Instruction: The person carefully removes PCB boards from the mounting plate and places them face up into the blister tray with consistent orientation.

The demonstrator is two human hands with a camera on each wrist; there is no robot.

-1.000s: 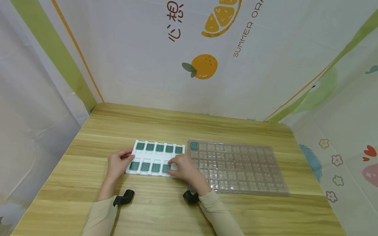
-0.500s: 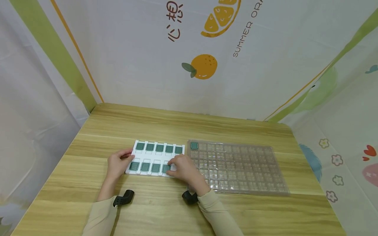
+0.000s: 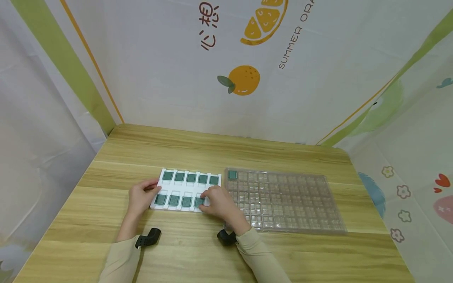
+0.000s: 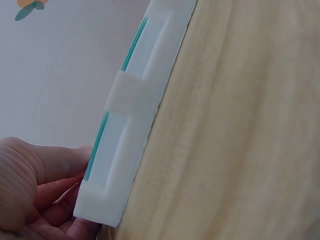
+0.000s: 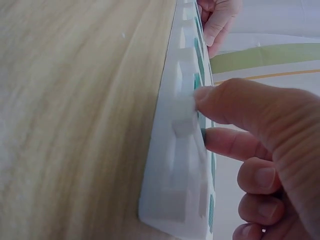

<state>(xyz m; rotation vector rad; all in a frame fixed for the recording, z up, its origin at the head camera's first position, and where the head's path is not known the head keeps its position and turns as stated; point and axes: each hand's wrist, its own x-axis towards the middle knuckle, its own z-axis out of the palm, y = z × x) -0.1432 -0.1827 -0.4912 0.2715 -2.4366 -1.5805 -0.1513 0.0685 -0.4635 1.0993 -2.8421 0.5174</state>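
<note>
A white tray (image 3: 181, 188) lies on the table, bearing two rows of green square chips with a fine grid pattern. My left hand (image 3: 141, 195) grips its left end; in the left wrist view the thumb (image 4: 65, 162) lies along the edge and the other fingers are curled beside it. My right hand (image 3: 222, 203) pinches the green chip (image 3: 199, 202) near the right end of the front row between thumb and index finger. In the right wrist view the remaining fingers (image 5: 260, 176) curl off to the side. That hand hides the tray's front right corner.
To the right, a clear plastic tray (image 3: 293, 202) with many small compartments lies close beside the white one. One green chip (image 3: 232, 174) sits in its back left compartment. Printed curtains (image 3: 170, 78) hang behind and around the wooden table (image 3: 184, 251).
Almost nothing differs. My right hand and forearm have shifted very slightly left, with thumb and index finger staying at the same chip. The left hand keeps its grip on the tray.
</note>
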